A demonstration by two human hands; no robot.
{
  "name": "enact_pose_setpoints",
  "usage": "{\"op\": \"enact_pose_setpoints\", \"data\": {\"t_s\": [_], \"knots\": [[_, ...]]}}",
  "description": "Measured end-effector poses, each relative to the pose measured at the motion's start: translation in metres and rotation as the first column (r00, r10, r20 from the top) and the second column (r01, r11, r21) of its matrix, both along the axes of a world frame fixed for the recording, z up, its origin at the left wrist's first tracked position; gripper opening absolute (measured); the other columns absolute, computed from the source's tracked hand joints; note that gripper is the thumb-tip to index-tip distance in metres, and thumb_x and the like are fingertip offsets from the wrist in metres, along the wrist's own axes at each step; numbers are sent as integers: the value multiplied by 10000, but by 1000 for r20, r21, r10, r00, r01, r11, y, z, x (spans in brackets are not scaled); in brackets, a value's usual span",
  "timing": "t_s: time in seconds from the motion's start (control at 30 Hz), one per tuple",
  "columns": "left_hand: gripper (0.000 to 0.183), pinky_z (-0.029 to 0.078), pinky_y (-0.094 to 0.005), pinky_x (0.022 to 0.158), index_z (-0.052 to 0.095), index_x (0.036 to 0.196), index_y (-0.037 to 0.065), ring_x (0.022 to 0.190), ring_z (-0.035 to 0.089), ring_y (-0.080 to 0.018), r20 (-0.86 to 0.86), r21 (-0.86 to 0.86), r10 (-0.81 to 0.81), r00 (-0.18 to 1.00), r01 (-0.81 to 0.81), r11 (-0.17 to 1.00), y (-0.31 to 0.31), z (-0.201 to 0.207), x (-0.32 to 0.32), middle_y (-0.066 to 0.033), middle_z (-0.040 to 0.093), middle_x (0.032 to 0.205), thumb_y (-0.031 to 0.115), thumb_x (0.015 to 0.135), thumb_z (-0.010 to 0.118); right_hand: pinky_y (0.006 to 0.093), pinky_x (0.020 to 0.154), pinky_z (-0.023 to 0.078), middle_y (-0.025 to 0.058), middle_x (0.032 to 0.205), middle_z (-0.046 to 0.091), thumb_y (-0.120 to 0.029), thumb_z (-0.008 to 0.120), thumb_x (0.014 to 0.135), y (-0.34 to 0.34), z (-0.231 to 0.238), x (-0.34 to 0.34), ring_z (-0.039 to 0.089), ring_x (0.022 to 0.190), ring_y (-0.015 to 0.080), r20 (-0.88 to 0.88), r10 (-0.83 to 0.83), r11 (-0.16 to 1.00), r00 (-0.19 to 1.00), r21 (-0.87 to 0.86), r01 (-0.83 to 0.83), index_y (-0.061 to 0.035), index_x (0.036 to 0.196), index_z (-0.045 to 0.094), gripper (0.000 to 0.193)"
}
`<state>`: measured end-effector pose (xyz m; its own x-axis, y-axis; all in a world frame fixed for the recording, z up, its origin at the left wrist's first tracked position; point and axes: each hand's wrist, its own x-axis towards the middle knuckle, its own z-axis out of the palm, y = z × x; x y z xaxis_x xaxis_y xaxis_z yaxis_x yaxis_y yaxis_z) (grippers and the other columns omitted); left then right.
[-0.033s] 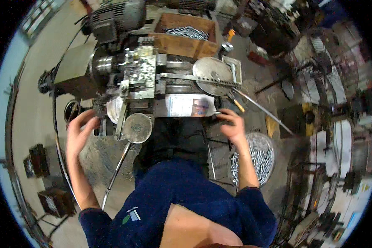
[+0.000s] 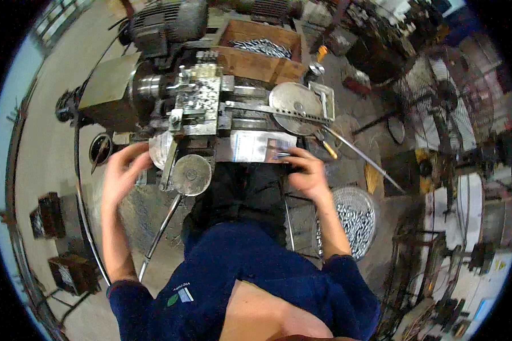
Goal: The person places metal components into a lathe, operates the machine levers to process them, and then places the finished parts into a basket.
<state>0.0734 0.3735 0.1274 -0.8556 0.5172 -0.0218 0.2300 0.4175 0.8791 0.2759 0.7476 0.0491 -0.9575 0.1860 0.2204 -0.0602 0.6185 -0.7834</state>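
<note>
The left hand (image 2: 123,171), fingers parted, hovers by the machine's (image 2: 194,105) front edge — the right hand (image 2: 308,175) pinches a metal piece (image 2: 282,154) near the printed sheet's (image 2: 248,146) right edge.

Left hand (image 2: 125,169) at 9 o'clock is kinda smeared, can't tell what its fingertips touch. Shiny bit (image 2: 282,154) by the right hand (image 2: 307,175), towards 3, is too tiny to make out. Right forearm (image 2: 334,227) hides some of the mesh basket (image 2: 350,194) at 4. Rear motor (image 2: 269,8) at 12 gets cropped.
</note>
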Motion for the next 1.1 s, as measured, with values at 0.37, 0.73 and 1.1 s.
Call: {"op": "enact_pose_setpoints", "data": {"t_s": [0.37, 0.73, 1.1], "knots": [[384, 430, -265, 571, 592, 720, -5, 596, 551, -119, 308, 476, -323, 895, 149, 867, 60, -24, 14, -51, 584, 628, 313, 912, 493, 376, 836, 464, 190, 1107, 541, -109, 617, 545, -129, 66, -114, 560, 969, 336, -312, 514, 856, 799, 126, -502, -1, 992, 601, 460], [280, 407, -243, 542, 627, 819, -14, 601, 510, -79, 164, 112, -252, 954, 236, 965, 43, -10, 1, -13, 572, 646, 263, 843, 591, 372, 701, 482, 141, 984, 595, -72, 600, 527, -139, 71, -143, 570, 833, 317, -163, 644, 754, 748, 300, -584, -25, 861, 643, 340], [369, 457, -396, 638, 557, 1085, 13, 730, 593, -335, -459, -381, 167, 873, -363, 850, -111, 11, -29, -185, 614, 777, 250, 807, 605, 394, 707, 470, 108, 793, 598, -191, 632, 520, -148, 84, -271, 559, 806, 314, -41, 537, 589, 842, 733, -340, -43, 749, 675, 275]]}}
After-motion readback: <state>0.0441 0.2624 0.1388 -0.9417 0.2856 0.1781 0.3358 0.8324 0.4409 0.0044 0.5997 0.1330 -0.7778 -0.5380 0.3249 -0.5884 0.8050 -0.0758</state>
